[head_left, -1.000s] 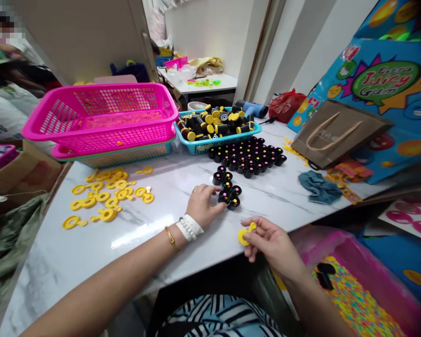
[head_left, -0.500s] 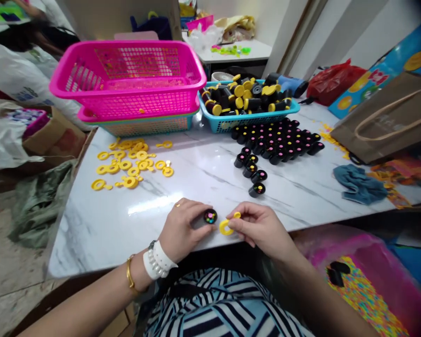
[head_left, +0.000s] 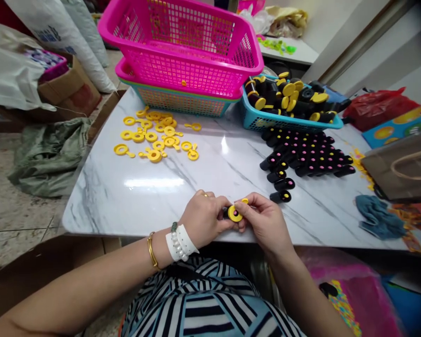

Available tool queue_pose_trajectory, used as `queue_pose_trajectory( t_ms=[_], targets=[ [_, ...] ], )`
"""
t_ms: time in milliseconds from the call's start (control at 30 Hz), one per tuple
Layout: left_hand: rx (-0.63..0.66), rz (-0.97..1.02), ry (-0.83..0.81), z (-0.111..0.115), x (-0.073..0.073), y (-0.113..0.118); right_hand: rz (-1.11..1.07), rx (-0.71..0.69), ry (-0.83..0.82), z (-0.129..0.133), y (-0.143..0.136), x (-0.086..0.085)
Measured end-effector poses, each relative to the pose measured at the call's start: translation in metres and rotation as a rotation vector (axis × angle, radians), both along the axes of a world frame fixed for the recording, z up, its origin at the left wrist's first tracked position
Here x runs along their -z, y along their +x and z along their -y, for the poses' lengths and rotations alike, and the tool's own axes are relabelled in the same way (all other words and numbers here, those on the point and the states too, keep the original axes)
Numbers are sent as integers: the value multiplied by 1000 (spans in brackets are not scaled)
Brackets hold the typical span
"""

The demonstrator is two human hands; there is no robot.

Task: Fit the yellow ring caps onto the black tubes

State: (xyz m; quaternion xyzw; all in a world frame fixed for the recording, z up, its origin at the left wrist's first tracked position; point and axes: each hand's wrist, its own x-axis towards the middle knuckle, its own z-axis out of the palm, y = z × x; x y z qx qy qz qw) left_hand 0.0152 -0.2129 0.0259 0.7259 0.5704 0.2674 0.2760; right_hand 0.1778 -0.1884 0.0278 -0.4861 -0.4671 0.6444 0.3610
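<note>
Near the table's front edge, my left hand [head_left: 205, 217] is closed round a small black cylinder [head_left: 226, 213], mostly hidden by the fingers. Pinched in my right hand [head_left: 266, 222] is a yellow ring cap [head_left: 233, 218] with a small tab disc. The ring lies against the cylinder's end, and a pink dot shows through its hole. Several more yellow ring caps [head_left: 150, 136] lie loose at the left of the table. To the right, many black cylinders [head_left: 312, 152] with pink or yellow dots stand close together, with several stragglers [head_left: 280, 196] nearer my right hand.
Stacked pink baskets [head_left: 185, 58] stand at the back left. Beside them a blue basket [head_left: 291, 122] holds black cylinders with yellow caps. A brown paper bag [head_left: 400, 168] and a blue cloth [head_left: 381, 217] are on the right. A pink-lined container [head_left: 368, 290] sits below the table.
My hands have come together, and the yellow ring cap has moved from beside the black cylinder onto its end. The camera view has shifted, so the table appears moved.
</note>
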Motion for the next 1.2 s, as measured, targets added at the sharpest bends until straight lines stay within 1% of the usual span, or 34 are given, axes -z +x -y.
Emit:
queue_pose_trajectory(
  t_ms=[200, 367, 467, 533, 633, 700, 767, 833, 967, 1100, 1133, 1200],
  targets=[
    [10, -16, 19, 0, 2, 1, -9, 16, -5, 0, 0, 3],
    [16, -50, 33, 0, 6, 2, 52, 20, 24, 2, -1, 4],
    [18, -50, 18, 2, 3, 1, 68, 6, 32, 2, -2, 3],
    [26, -2, -40, 4, -4, 0, 67, -9, 34, 2, -3, 1],
    [31, 148, -231, 6, -17, -2, 73, -38, 39, 1, -3, -1],
    [8, 262, -350, 4, -23, -3, 90, -48, 48, 0, -3, -2],
    [-33, 344, -409, 0, -24, -2, 113, -48, 56, -1, -3, -1],
    [-53, 377, -426, -3, -21, -1, 123, -38, 71, -1, -3, 0],
    [-53, 369, -364, 4, -14, 2, 111, -8, 108, 5, -5, 1],
    [-65, 311, -218, 15, -8, 4, 86, -13, 156, 9, -5, 2],
    [-60, 281, -176, 17, -6, 4, 65, -8, 150, 8, -4, 3],
    [-37, 233, -99, 18, -4, 5, -13, 14, 73, 4, 1, 3]
  ],
)
